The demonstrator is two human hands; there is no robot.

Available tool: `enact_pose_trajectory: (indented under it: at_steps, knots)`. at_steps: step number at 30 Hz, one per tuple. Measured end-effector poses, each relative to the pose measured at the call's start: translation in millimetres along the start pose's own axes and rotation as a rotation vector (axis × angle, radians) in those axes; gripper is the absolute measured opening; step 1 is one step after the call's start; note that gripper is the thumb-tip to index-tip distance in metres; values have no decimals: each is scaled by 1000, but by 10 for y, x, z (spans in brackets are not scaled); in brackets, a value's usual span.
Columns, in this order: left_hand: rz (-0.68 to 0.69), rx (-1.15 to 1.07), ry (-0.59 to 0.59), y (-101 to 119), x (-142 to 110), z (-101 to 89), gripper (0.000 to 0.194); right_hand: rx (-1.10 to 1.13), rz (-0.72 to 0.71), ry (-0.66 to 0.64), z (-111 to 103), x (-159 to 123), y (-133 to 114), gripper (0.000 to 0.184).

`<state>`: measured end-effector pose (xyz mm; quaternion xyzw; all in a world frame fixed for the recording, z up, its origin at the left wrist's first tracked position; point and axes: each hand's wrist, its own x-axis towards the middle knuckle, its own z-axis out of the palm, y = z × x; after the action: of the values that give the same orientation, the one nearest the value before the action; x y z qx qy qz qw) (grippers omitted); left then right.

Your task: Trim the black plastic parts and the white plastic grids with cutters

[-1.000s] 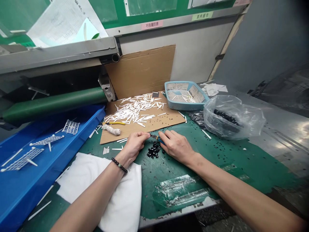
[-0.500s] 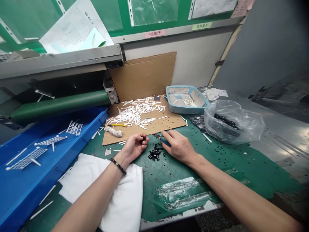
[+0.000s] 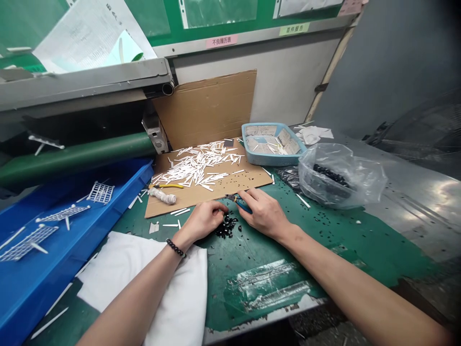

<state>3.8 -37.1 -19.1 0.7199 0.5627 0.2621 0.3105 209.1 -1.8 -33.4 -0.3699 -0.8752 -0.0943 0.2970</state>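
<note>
My right hand [image 3: 264, 214] is closed round a pair of side cutters [image 3: 244, 206] with blue handles, their jaws pointing left. My left hand [image 3: 204, 218], with a dark beaded bracelet on its wrist, is turned palm down. Its bent fingers reach to the small pile of glossy black pieces [image 3: 226, 228] on the green table; the fingertips are partly hidden, and what they grip does not show. A white cloth [image 3: 180, 288] lies beneath the left forearm.
White sticks [image 3: 196, 168] are heaped on a cardboard sheet [image 3: 252, 179] beside yellow-handled pliers [image 3: 169, 185]. To the right stand a light-blue basket [image 3: 270, 158] and a clear plastic bag [image 3: 306, 178] of black pieces. A blue tray [image 3: 82, 240] with white grid parts is at left.
My left hand has turned palm down and moved onto the black pile; the black piece at its fingertips no longer shows. My right hand keeps the cutters. The view has shifted slightly.
</note>
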Motion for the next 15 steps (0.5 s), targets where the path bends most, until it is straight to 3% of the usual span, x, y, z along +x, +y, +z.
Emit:
enact_pose_trajectory:
  at_steps: [8,15]
  knots:
    - [96,75,-147,-47,47,-93,25,27,15,-17,-4,-4,0,19]
    - [31,-46,-40,-59,75,-66,27,44,-5,-12,-13,-4,-9,24]
